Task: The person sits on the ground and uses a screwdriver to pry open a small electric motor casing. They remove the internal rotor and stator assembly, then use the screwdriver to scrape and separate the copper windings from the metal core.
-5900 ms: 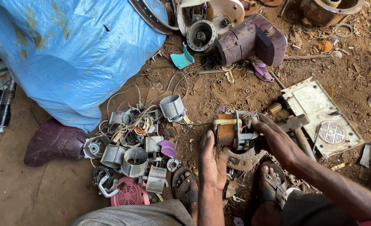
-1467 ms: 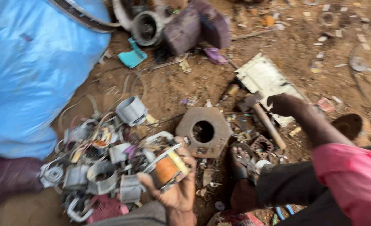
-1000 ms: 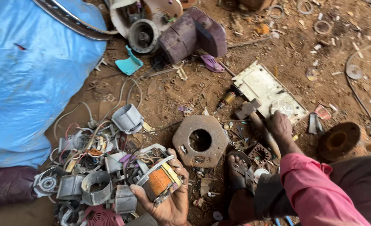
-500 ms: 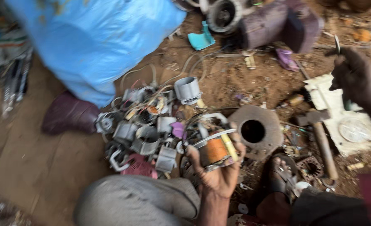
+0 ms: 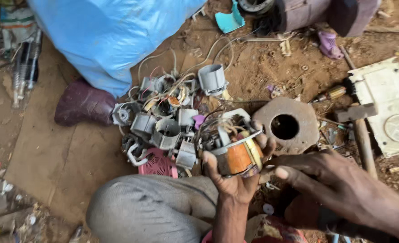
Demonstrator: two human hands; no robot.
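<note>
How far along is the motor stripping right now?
Done, by the look of it: a pile of stripped motor parts lies on the ground. In hand: the left hand cradles a motor core with copper winding, the right hand reaching toward it. Left: the winding is still on the core.

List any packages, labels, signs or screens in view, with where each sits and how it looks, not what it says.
Blue plastic sack: top left on the dirt, big, bulging, plain blue with smudges.
Printed packet: far top left corner, crumpled, pale with dark print, partly cut off.
No signs or screens in view; no label is visible on the motor winding that the left hand holds.
</note>
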